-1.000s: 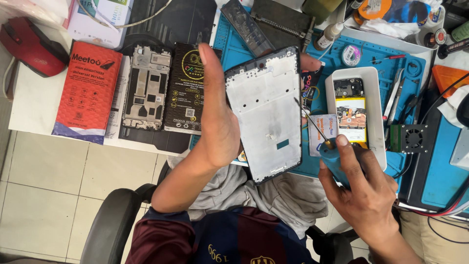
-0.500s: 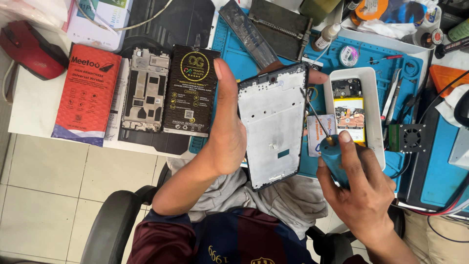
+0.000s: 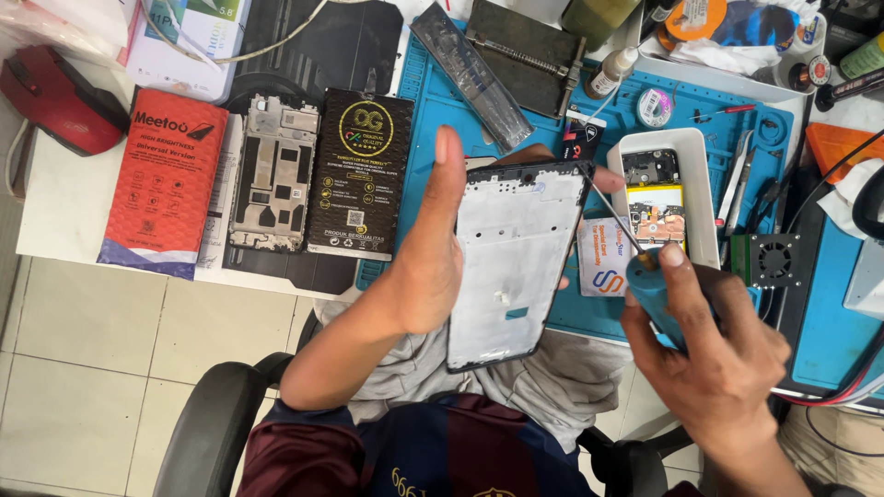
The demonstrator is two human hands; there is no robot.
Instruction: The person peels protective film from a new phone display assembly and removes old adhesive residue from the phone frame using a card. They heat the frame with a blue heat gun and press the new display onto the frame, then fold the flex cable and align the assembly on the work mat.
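Head view: at the centre of the frame, the left hand point(image 3: 433, 267) grips a white phone frame point(image 3: 516, 262) by its long edge, thumb pointing up along the near side and the other fingers wrapped behind it, 1 fingertip showing past its right edge. The frame stands tilted above a blue work mat point(image 3: 700, 138). At lower right, the right hand point(image 3: 714, 354) closes its fingers around a blue-handled screwdriver point(image 3: 649, 276), thumb on the handle top, the thin tip touching the frame's upper right corner. Just behind, a white tray point(image 3: 704, 198) holds phone parts. At upper left lie a red box point(image 3: 164, 179), a bare metal phone chassis point(image 3: 274, 175) and a black box point(image 3: 361, 175).
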